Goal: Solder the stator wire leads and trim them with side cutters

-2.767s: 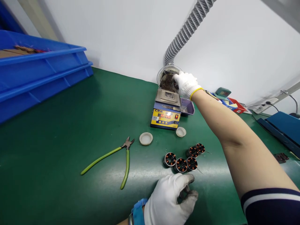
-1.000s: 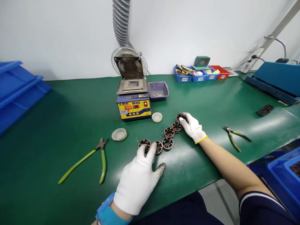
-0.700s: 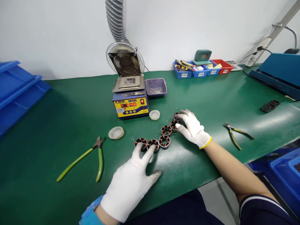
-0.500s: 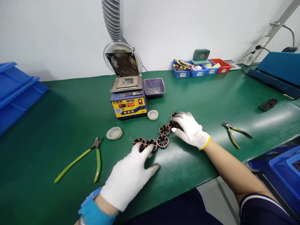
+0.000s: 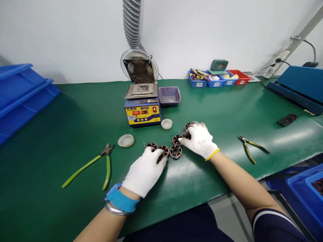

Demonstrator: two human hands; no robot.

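Several ring-shaped motor stators with copper windings and thin wire leads lie in a bent row on the green bench. My left hand point(image 5: 145, 171), in a white glove, has its fingers over the two at the row's left end. Its thumb and fingers close round the second stator point(image 5: 164, 150); the leftmost stator point(image 5: 151, 146) touches the fingertips. My gloved right hand point(image 5: 199, 139) curls over the stators at the far right end, partly hiding them, with its thumb at the edge of another stator point(image 5: 177, 139). Between the hands, the front stator point(image 5: 176, 152) is uncovered.
Behind stands a solder pot point(image 5: 143, 112) with lit digits, beside a purple tray point(image 5: 169, 95). Two shallow white lids point(image 5: 126, 140) lie before it. Green-handled cutters point(image 5: 107, 151) are left, smaller pliers point(image 5: 248, 143) right. Blue bins point(image 5: 25, 97) stand at far left.
My left thumb has drawn in from its spread position to the second stator. My right hand's thumb has shifted left along the row. The camera view has moved slightly.
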